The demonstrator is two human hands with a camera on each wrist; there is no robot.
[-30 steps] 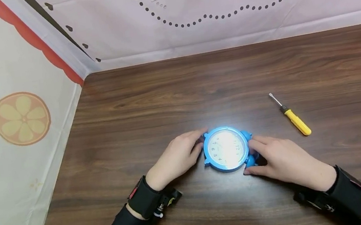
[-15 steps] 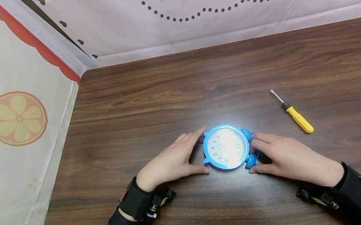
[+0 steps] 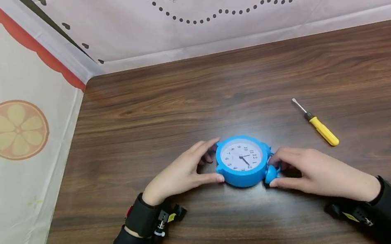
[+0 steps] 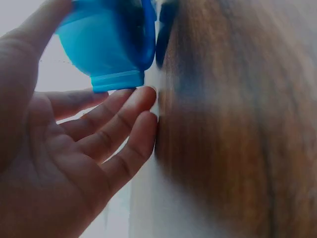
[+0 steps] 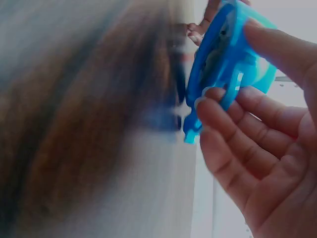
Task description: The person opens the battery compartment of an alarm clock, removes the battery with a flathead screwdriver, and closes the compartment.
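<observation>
Head view: your left hand (image 3: 180, 175) and right hand (image 3: 313, 172) pinch the blue alarm clock (image 3: 243, 160) from both sides, mid-table (image 3: 177, 99), face tilted up. Yellow screwdriver (image 3: 317, 128) lies well to its right.
Left wrist: thumb and fingers (image 4: 124, 119) curled round the clock body (image 4: 109, 44).
Right wrist: fingers (image 5: 233, 114) and thumb grip its edge (image 5: 223, 64).

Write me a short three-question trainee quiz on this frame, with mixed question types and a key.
1. True or false: both hands hold the blue alarm clock.
2. Which hand is nearer the yellow screwdriver: A the left hand, B the right hand?
3. Fill in: the screwdriver lies on the wooden ____, touched by neither hand.

Key: 1 true; 2 B; 3 table.
</observation>
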